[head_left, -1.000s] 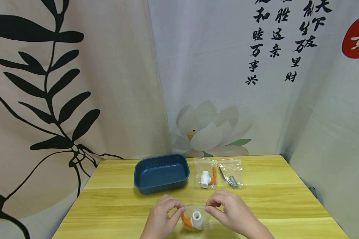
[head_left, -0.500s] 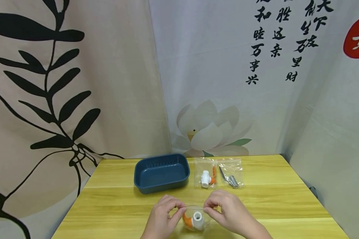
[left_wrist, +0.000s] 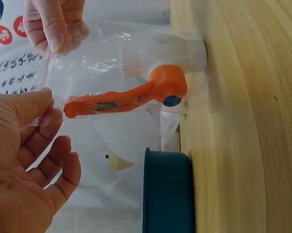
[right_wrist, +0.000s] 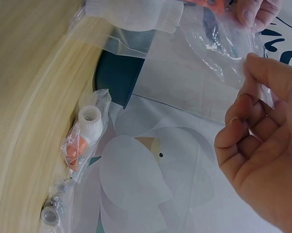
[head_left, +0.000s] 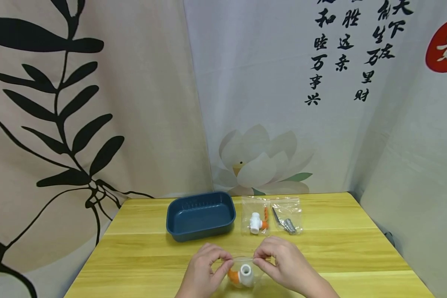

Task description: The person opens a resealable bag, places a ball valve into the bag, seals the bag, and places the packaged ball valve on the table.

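Observation:
A clear zip bag hangs upright between both hands, its top edge with a reddish seal line at the fingers. Inside it lies a white plastic valve with an orange lever handle. My left hand pinches one top corner between thumb and forefinger, the other fingers loosely bent. The opposite corner is pinched by my right hand, seen close in the right wrist view. The valve sits at the bottom of the bag, close over the wooden table.
A dark blue plastic basin stands at the back of the table. Right of it lie a bag with another white-and-orange valve and a bag with grey metal parts. A printed curtain hangs behind the table.
My right hand has shifted slightly left and my left hand slightly right, so the pinched corners are a little closer together. The bag stays in both hands.

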### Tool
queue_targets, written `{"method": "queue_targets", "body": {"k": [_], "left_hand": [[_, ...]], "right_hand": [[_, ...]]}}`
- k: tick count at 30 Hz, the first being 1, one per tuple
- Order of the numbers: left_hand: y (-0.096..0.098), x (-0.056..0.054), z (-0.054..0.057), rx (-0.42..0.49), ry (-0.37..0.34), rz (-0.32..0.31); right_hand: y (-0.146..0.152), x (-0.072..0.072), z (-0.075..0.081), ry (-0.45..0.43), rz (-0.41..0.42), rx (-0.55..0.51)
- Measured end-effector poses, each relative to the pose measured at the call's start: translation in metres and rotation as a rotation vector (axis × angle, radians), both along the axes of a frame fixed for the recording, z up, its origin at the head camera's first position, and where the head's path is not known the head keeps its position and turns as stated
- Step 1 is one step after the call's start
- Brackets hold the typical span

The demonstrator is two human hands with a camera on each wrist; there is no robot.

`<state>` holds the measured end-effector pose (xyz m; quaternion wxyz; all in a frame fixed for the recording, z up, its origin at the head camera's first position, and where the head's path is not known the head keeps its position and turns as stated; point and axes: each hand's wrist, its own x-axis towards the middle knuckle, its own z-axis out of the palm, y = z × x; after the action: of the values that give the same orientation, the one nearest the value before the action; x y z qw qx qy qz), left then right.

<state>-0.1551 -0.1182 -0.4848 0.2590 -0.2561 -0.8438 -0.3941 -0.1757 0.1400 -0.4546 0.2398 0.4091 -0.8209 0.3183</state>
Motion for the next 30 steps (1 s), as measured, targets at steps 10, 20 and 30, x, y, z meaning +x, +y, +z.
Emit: {"method": "queue_targets", "body": {"k": [10, 20, 30], "left_hand": [[0.0015, -0.0011, -0.0010, 0.011, 0.076, -0.020], [0.0016, -0.0010, -0.0018, 0.038, 0.070, -0.034], [0.0022, 0.0016, -0.0003, 0.037, -0.015, -0.017]], "right_hand": [[-0.0007, 0.0019, 0.0010, -0.028, 0.004, -0.001], [-0.0051, 0.0014, -0.0008, -0.029, 0.022, -0.001], [-0.0062, 0.0005, -0.0010, -0.001, 0.047, 0.000]]}}
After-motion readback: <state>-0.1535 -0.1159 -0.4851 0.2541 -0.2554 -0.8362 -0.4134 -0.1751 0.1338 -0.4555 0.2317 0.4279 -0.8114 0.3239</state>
